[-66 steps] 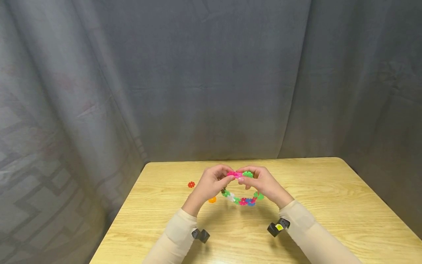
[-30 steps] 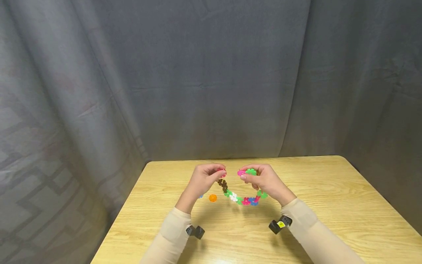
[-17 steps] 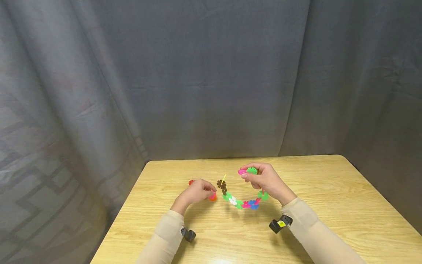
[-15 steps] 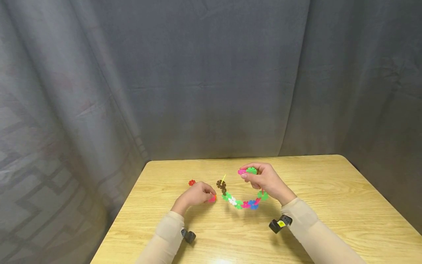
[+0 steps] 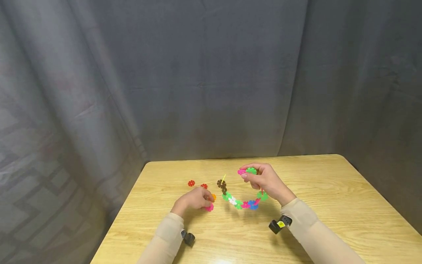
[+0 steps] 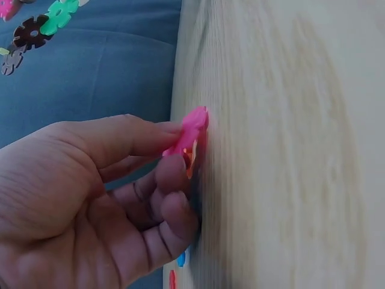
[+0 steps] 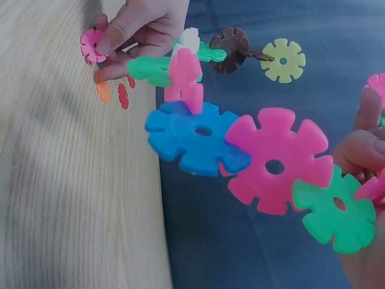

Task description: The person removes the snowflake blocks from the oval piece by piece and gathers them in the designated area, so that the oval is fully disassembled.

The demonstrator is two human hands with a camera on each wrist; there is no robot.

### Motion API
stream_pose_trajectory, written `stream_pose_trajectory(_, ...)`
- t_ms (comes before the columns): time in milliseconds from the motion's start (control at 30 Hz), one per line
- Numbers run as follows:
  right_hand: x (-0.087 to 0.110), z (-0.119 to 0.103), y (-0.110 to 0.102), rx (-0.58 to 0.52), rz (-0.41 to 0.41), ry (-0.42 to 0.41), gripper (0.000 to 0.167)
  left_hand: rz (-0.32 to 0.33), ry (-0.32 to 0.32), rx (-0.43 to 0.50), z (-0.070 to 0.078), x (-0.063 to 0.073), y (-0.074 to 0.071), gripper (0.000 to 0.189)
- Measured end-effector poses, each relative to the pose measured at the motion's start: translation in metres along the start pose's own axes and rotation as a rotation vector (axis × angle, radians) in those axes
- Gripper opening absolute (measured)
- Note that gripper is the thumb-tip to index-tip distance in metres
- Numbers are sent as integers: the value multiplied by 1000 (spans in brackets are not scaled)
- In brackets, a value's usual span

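Observation:
In the head view my left hand (image 5: 194, 198) is low over the table, pinching a pink snowflake disc (image 5: 209, 207). The left wrist view has this pink disc (image 6: 191, 129) tilted against the tabletop, with an orange disc (image 6: 191, 159) partly hidden behind a fingertip. My right hand (image 5: 265, 179) pinches a pink disc (image 5: 241, 172) beside a green disc (image 5: 251, 171). These belong to a chain of interlocked discs curving through the air, including a blue disc (image 7: 195, 135), a white disc (image 5: 232, 200) and brown discs (image 5: 221, 184). A yellow disc (image 7: 283, 61) forms its free end.
Two red discs (image 5: 191, 183) lie on the wooden table (image 5: 329, 205) beyond my left hand. The loose orange disc (image 5: 214, 197) is by its fingers. A blue piece (image 6: 181, 259) shows near the table in the left wrist view. Grey curtains (image 5: 211, 91) surround the table.
My left hand has left the chain end, carrying the pink disc down and left to the table near the orange disc. The yellow end has come into view. My right hand has barely moved.

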State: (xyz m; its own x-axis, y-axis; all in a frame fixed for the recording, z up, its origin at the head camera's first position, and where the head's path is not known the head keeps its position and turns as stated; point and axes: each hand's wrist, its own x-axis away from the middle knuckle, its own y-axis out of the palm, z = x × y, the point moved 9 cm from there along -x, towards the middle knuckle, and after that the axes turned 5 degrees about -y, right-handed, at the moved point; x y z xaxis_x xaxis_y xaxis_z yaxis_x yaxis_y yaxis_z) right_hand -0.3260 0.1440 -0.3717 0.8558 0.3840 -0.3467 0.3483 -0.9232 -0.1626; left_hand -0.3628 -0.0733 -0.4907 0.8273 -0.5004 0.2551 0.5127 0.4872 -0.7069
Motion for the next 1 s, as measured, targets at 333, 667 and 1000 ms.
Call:
stream_pose_trajectory(333,-1,2,3,-16,-5,-17,30,163,100,-41,24,13,-31,17)
stream_pose_trajectory(667,-2,-1,5,-65,-10,-103,27,448,432,94,128,54,-69,20)
stream_pose_trajectory(1000,-5,-6,14,-151,-42,-149,25,443,617,8,171,51,-49,21)
